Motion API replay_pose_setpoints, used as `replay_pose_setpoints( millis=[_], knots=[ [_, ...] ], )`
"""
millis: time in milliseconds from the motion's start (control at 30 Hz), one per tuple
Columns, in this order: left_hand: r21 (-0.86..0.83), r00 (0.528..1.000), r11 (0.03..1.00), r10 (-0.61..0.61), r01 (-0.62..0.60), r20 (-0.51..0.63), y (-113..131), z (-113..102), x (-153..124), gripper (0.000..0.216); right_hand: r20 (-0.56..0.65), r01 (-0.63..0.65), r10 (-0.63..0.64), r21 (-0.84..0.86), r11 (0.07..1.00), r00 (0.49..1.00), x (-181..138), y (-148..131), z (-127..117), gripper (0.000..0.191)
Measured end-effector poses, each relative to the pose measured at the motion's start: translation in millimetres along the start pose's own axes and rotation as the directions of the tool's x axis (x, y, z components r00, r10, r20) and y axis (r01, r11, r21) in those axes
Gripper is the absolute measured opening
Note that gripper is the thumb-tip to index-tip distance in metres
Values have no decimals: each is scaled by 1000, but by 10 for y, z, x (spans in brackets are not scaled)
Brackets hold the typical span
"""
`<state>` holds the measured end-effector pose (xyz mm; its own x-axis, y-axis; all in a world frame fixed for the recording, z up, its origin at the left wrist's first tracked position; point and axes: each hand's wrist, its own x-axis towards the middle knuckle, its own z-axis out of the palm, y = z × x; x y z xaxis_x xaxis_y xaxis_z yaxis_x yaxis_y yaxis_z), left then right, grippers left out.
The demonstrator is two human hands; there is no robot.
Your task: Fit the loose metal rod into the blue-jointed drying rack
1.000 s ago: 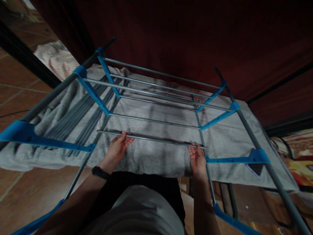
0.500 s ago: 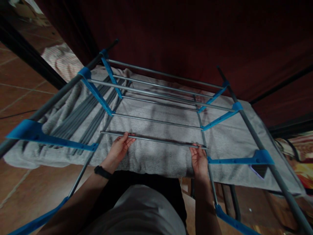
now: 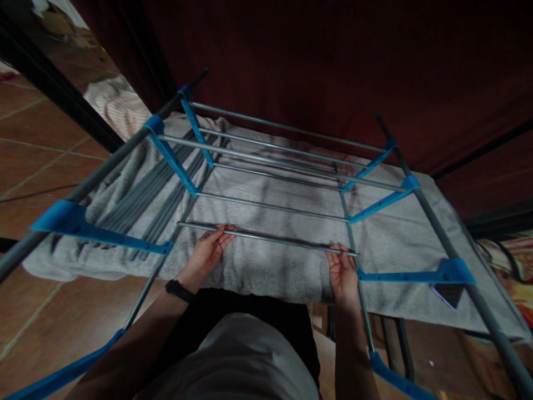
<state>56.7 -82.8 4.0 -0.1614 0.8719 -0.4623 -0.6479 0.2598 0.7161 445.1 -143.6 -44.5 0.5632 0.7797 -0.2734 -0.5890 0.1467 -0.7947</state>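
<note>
A loose grey metal rod (image 3: 275, 239) lies level across the front of a rack frame with blue plastic brackets (image 3: 175, 158). My left hand (image 3: 207, 253) grips the rod near its left end, fingers curled over it; a black watch sits on that wrist. My right hand (image 3: 342, 270) holds the rod's right end, right beside the frame's inner upright tube (image 3: 353, 261) and a blue bracket (image 3: 412, 274). Three fitted rods (image 3: 270, 206) span the frame further back.
A grey towel (image 3: 291, 272) is spread under the frame with several spare grey tubes (image 3: 141, 200) lying on its left part. Dark red fabric (image 3: 333, 61) hangs behind. Brown tiled floor (image 3: 37, 161) is on the left, and a patterned cloth (image 3: 508, 261) at far right.
The view has shifted slightly, so everything sits a little further right. Both hands keep the same hold on the rod, which stays at about the same height.
</note>
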Motion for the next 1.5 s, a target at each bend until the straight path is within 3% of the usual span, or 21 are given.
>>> replay_pose_setpoints(
  millis=[400,933,1167,1367,1500],
  knots=[
    [-30,999,1000,-2,0,-52,-35,-4,9,25,-5,16,-16,3,1000,1000,-23,-15,19,12],
    [-10,996,1000,-28,27,-88,-13,39,-8,31,0,9,-9,18,1000,1000,-30,-21,26,18],
    [-48,995,998,-38,34,-97,19,61,-23,27,16,10,-10,-4,1000,1000,-18,-22,1,20],
    [-31,994,999,-42,39,-102,80,57,-20,6,-5,10,-10,2,1000,1000,-18,-20,1,19],
    [-18,993,1000,17,-20,-120,151,67,-12,11,-6,4,-4,23,1000,1000,-15,-17,-1,18]
  ],
)
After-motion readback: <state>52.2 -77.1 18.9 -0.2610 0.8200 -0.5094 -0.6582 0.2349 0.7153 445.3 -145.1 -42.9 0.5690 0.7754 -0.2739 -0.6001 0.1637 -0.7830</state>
